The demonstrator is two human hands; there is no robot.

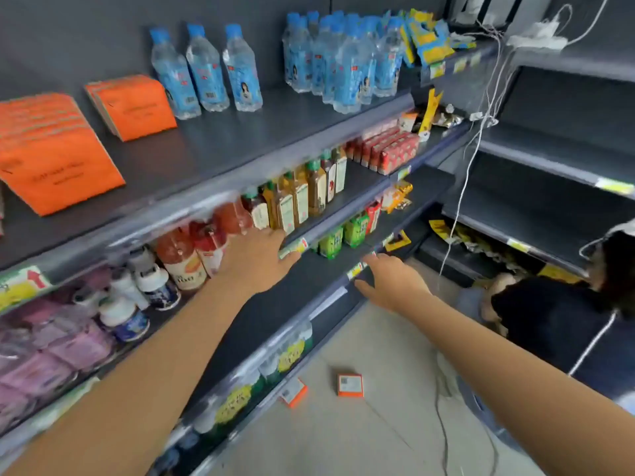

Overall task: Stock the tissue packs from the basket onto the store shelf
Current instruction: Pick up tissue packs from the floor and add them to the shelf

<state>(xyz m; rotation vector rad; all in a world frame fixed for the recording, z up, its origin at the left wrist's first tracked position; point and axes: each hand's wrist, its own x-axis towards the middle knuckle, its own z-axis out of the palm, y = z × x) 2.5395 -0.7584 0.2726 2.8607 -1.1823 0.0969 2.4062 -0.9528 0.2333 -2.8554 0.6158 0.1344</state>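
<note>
Pink-purple soft packs (51, 359), blurred, lie on the middle shelf at the lower left. Stacks of flat orange packs (58, 159) sit on the top shelf at the left. No basket is in view. My left hand (257, 259) reaches palm down over the middle shelf's front rail (330, 218), beside the red-capped juice bottles (192, 249), fingers apart and holding nothing. My right hand (391, 283) is stretched out lower and to the right, at the front edge of the shelf below (330, 297), fingers spread and empty.
Water bottles (206, 70) stand on the top shelf, with tea bottles (302, 197) and white bottles (137, 297) on the middle one. Two small orange boxes (350, 384) lie on the floor. A person in black (549, 310) crouches at the right. White cables (460, 207) hang down.
</note>
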